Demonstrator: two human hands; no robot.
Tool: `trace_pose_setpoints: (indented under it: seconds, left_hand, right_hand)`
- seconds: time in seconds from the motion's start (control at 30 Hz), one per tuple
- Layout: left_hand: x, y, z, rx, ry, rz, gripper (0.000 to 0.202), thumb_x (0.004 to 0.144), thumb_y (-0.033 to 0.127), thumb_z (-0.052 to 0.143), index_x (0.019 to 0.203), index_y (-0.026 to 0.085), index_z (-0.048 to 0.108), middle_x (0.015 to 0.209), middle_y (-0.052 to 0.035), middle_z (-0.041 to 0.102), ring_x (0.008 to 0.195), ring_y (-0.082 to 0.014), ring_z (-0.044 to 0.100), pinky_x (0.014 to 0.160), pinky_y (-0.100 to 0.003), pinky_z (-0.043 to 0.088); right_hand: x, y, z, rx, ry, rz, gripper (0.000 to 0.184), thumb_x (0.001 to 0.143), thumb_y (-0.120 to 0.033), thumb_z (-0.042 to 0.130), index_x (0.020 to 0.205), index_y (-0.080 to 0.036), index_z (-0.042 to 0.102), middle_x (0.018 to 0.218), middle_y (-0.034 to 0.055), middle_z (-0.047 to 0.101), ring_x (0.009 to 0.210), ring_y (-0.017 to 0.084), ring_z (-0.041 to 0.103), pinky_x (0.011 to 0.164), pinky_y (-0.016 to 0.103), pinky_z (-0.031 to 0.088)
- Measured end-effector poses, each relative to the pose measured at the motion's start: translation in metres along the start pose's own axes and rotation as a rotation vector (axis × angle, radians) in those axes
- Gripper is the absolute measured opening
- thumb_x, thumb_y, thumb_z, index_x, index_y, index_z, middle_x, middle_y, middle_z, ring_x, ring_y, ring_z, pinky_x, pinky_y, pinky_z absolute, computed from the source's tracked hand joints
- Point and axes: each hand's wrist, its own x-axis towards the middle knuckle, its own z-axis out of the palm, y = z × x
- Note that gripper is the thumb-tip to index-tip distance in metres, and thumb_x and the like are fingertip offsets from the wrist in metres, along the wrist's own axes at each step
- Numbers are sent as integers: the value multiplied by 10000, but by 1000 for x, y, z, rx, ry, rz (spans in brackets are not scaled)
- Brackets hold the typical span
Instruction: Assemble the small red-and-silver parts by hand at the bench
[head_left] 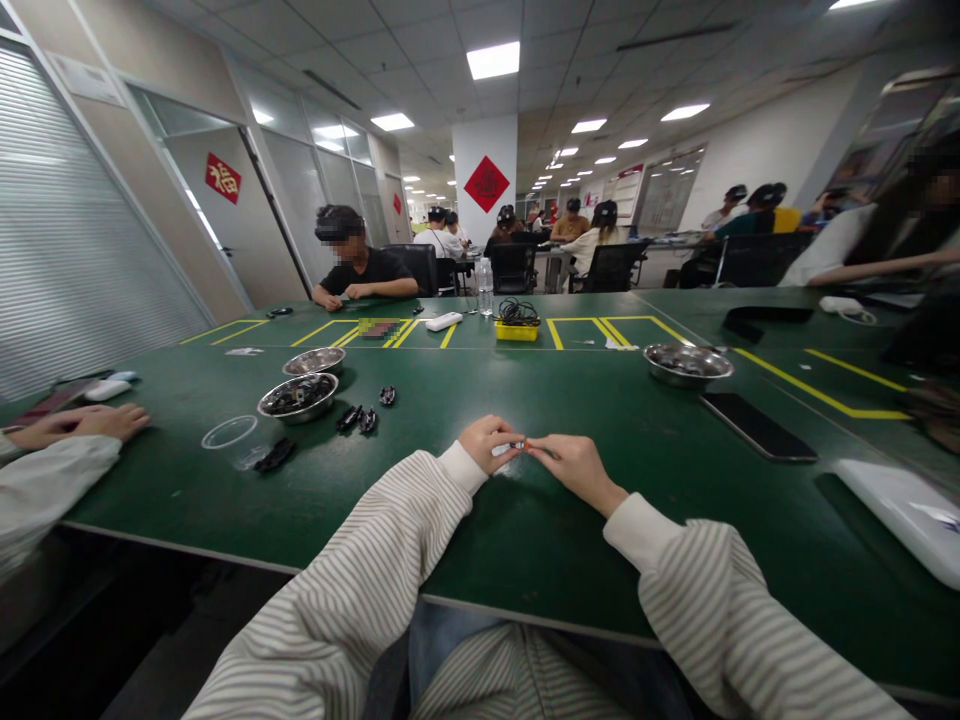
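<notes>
My left hand (484,442) is closed in a pinch on a small dark-and-white part (518,445) with an orange-red end. From the other side, the thumb and forefinger of my right hand (576,466) pinch that orange-red end. Both hands hold the part just above the green table, fingertips almost meeting. It is too small to tell its exact kind. To the left lie several small black pieces (367,420), beside a steel bowl (298,412) filled with dark parts.
A clear plastic cup (234,440) and a second steel bowl (313,352) stand left. At right are another bowl (688,378), a phone (757,425) and a white case (904,510). A yellow box of cables (517,330) sits ahead. A co-worker's hands (82,428) rest at far left.
</notes>
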Motion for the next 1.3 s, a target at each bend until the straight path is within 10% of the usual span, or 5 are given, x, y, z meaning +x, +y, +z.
trace_pose_setpoints:
  seconds: [0.4,0.8,1.03,1.3]
  left_hand:
    - [2,7,-1,-47,199,64,226,756,332,470,877,180,585,771,-38,581,733,-109,522,670,-229,441]
    - [1,9,-4,111,-61,56,255,807,311,368,939,212,563,817,-24,567,740,-96,521,650,-190,406]
    - [3,-34,-26,387,-182,-405,199,758,297,447,895,238,577,849,-24,564,757,-143,524,605,-224,380]
    - [-16,-86,-57,490,-290,-846,188,745,249,473,876,193,594,908,-52,545,802,-186,502,638,-275,375]
  right_hand:
    - [7,-2,4,534,121,192,197,698,-327,545,755,-162,635,781,63,606,697,150,546,558,233,413]
    - [8,-1,3,371,8,137,111,686,-254,547,704,-185,633,784,39,616,804,167,517,722,288,383]
    - [4,0,5,378,-131,54,327,610,5,315,540,-157,589,628,19,564,601,101,507,608,212,370]
    - [2,6,6,317,-275,80,227,531,-31,290,378,-155,403,430,-16,438,451,82,430,517,187,313]
